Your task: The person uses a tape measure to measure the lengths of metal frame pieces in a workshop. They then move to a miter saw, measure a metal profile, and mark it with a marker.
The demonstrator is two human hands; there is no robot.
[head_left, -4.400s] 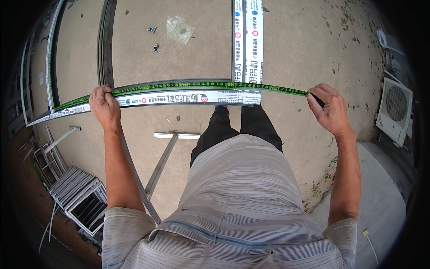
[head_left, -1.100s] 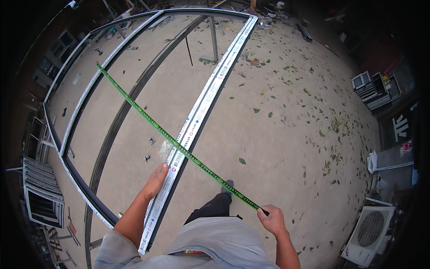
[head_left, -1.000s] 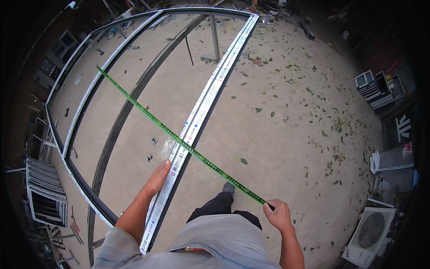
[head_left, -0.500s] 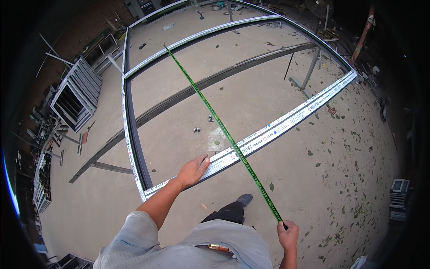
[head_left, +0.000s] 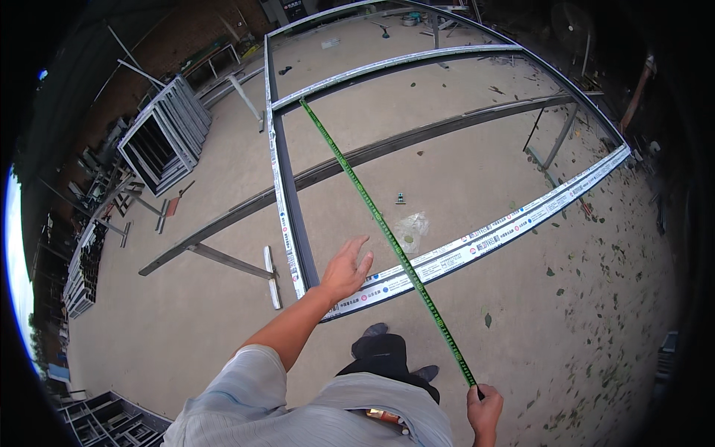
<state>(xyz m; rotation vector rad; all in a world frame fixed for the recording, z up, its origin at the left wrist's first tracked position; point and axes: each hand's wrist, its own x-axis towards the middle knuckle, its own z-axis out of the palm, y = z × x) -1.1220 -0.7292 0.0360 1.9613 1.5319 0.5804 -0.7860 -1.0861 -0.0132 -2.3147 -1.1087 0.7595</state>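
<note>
From afar, I grip the green tape [head_left: 372, 210] in my right hand [head_left: 485, 406], which should hold it taut across the white frame [head_left: 280, 194] to its inner bar [head_left: 395, 60]. My left hand [head_left: 345, 270], spread and empty, is by the near bar [head_left: 477, 251]; whether touching, I can't tell.

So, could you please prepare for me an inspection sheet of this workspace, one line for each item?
Surface: tan floor, leaves scattered at right.
Job's things: green measuring tape stretched across large white-faced frame.
Clutter: clear plastic sheet and small fitting, seen through the frame.
Hands: right hand grips the tape's near end; left hand open at the near rail, contact unclear.
Cables: nothing seen.
Surroundings: stacked frames at left.
</note>
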